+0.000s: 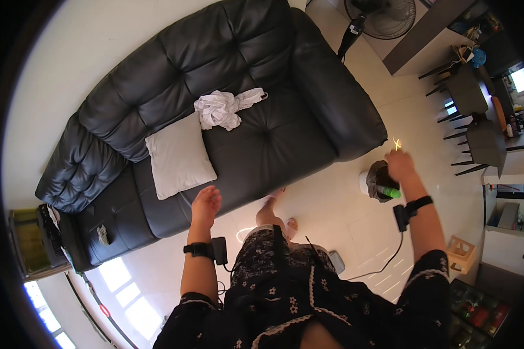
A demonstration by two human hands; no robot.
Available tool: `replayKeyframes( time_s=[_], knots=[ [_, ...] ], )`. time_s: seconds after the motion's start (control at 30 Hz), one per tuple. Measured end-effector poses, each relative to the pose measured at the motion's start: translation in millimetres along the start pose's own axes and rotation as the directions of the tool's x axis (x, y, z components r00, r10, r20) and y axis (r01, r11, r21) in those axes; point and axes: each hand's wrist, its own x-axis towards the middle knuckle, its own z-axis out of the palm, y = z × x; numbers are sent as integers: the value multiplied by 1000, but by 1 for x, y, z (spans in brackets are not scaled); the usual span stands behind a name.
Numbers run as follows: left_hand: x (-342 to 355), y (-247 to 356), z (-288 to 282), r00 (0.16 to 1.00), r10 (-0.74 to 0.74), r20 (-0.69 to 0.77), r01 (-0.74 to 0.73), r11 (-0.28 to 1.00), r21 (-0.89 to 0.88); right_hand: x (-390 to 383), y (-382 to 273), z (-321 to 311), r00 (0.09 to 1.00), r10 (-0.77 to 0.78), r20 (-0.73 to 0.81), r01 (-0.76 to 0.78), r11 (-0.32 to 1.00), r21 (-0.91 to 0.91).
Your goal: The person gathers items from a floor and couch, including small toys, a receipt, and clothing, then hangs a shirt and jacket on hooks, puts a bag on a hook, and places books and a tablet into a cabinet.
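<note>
My right hand (400,165) is closed above a small bin lined with a black bag (378,177). A thin, bright yellow looped strip (396,143) shows right at its fingertips; whether the fingers pinch it is too small to tell. Inside the bin lies a green bottle-like item (390,191), just below that hand. My left hand (206,203) hangs in front of the sofa with loosely curled fingers and nothing visible in them. Nearest to it is a light grey cushion (181,156) on the seat. A crumpled white cloth (218,109) lies beside the cushion.
A black tufted sofa (262,136) stretches across the far side. A standing fan (384,17) stands past its right arm. Dark chairs (474,139) are at the right, above a wooden stool-like box (461,254). A cable (384,269) runs from my right wrist strap.
</note>
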Motion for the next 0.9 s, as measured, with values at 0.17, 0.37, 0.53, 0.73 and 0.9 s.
replayKeyframes(
  time_s=[0.17,0.37,0.53,0.73,0.9],
  knots=[
    [124,32,63,997,-60,41,54,989,139,139,60,-91,972,-85,-221,76,996,-50],
    [320,49,66,961,237,139,-264,652,710,364,45,-139,928,-133,-347,108,990,-90],
    [416,70,97,861,401,313,-275,-152,949,499,-105,-85,943,-278,-183,294,953,68],
    [515,67,68,999,4,45,-41,-345,938,561,-280,24,865,-457,208,403,879,256],
    [540,59,68,1000,25,-15,25,-493,870,586,-328,101,948,-260,182,132,843,521]
  ],
)
